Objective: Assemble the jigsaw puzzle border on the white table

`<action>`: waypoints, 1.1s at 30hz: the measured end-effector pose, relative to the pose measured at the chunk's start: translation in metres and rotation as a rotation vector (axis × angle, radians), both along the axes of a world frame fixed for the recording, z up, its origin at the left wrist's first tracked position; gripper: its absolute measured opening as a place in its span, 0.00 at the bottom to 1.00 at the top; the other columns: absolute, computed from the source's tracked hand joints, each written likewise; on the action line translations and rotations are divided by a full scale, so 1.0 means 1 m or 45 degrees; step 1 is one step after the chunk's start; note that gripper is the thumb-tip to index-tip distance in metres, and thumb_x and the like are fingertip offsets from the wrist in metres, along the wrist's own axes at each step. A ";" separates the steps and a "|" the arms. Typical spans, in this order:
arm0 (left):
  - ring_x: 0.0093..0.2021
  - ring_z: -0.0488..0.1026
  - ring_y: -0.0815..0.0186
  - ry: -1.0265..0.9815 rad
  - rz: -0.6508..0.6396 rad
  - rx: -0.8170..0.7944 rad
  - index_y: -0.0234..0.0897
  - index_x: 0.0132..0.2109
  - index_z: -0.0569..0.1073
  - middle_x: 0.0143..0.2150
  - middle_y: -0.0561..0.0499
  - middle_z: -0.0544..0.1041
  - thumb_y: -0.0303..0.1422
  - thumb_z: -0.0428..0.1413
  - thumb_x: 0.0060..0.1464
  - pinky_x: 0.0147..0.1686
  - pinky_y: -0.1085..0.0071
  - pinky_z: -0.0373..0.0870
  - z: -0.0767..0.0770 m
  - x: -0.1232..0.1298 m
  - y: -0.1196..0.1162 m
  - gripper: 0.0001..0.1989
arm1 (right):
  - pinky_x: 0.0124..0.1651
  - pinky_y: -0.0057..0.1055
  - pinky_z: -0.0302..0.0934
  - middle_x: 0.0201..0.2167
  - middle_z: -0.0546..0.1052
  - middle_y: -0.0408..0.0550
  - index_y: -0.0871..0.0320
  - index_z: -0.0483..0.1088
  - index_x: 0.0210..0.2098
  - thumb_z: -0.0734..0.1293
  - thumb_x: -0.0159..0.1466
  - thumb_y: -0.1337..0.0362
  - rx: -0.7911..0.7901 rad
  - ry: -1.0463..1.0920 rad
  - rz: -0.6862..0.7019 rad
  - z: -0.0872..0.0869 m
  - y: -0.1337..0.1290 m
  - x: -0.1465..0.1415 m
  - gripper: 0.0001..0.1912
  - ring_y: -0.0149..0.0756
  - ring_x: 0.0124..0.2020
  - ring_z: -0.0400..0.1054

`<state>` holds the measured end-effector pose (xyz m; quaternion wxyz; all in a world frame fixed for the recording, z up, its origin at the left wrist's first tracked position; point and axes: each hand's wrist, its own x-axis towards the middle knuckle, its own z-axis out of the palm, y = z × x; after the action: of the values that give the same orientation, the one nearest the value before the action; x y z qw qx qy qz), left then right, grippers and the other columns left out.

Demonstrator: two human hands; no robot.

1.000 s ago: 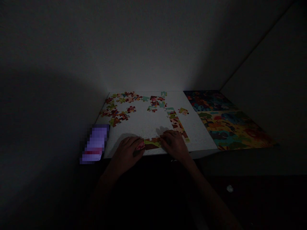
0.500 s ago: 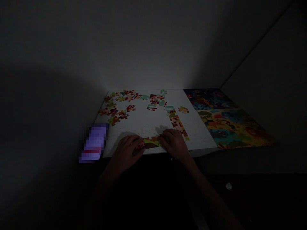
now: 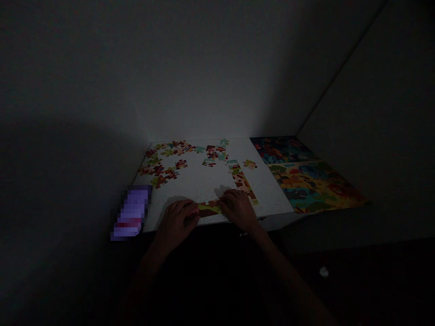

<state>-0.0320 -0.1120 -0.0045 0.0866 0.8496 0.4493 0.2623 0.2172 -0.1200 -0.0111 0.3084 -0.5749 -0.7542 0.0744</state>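
A short joined strip of jigsaw puzzle pieces, green and brown, lies along the near edge of the white table. My left hand curls over its left end, closed on a reddish puzzle piece that shows between thumb and fingers. At the other end, my right hand has its fingers bent together on the strip and covers that end. Just beyond my right hand, a joined column of puzzle pieces runs away from me. The dim light hides the fingertips.
Many loose puzzle pieces lie at the table's left and back. A small joined cluster and a separate piece sit farther back. Two colourful pictures cover the right side. A blurred phone-like object rests at the left edge.
The camera view has shifted, so the table appears slightly lower and farther left. Both hands stay at the two ends of the strip, with little visible movement.
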 end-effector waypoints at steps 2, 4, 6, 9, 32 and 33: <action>0.52 0.71 0.56 -0.002 0.001 0.012 0.42 0.50 0.75 0.51 0.47 0.76 0.35 0.56 0.58 0.53 0.56 0.69 0.000 0.001 0.000 0.13 | 0.53 0.40 0.57 0.42 0.77 0.50 0.55 0.74 0.38 0.66 0.66 0.61 -0.009 -0.002 -0.001 0.001 0.000 -0.001 0.06 0.42 0.46 0.68; 0.51 0.71 0.56 0.000 -0.016 0.016 0.42 0.50 0.75 0.51 0.46 0.76 0.34 0.56 0.58 0.52 0.56 0.69 -0.001 0.001 0.002 0.13 | 0.52 0.40 0.57 0.42 0.77 0.50 0.55 0.74 0.38 0.66 0.66 0.61 -0.008 -0.015 -0.005 0.002 0.001 -0.002 0.06 0.41 0.46 0.68; 0.50 0.72 0.56 0.010 -0.037 0.029 0.41 0.51 0.74 0.50 0.46 0.76 0.34 0.56 0.58 0.51 0.56 0.70 -0.002 0.000 0.004 0.14 | 0.52 0.40 0.56 0.41 0.77 0.49 0.55 0.73 0.38 0.67 0.66 0.61 -0.010 -0.038 -0.009 0.003 0.001 -0.002 0.05 0.41 0.46 0.68; 0.51 0.72 0.56 0.051 -0.054 0.031 0.41 0.51 0.74 0.50 0.46 0.76 0.35 0.56 0.57 0.51 0.55 0.70 -0.004 -0.001 0.008 0.14 | 0.51 0.39 0.55 0.41 0.77 0.48 0.54 0.73 0.38 0.68 0.65 0.60 -0.027 -0.057 -0.027 0.006 0.000 -0.002 0.05 0.41 0.45 0.68; 0.52 0.69 0.57 0.087 -0.056 -0.026 0.46 0.54 0.75 0.50 0.47 0.73 0.35 0.56 0.59 0.53 0.59 0.69 0.003 -0.003 0.002 0.16 | 0.53 0.43 0.55 0.45 0.76 0.51 0.54 0.73 0.41 0.64 0.67 0.61 -0.054 -0.037 0.019 0.002 -0.002 0.000 0.07 0.45 0.48 0.68; 0.52 0.68 0.58 0.092 -0.049 -0.026 0.47 0.54 0.75 0.50 0.47 0.73 0.35 0.56 0.59 0.53 0.59 0.69 0.003 -0.002 0.002 0.16 | 0.53 0.44 0.55 0.45 0.76 0.51 0.54 0.73 0.41 0.64 0.67 0.61 -0.054 -0.043 0.014 0.002 -0.002 0.000 0.07 0.45 0.48 0.67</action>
<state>-0.0341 -0.1098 -0.0017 0.0839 0.8662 0.4382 0.2251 0.2175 -0.1221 -0.0092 0.2831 -0.5784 -0.7606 0.0823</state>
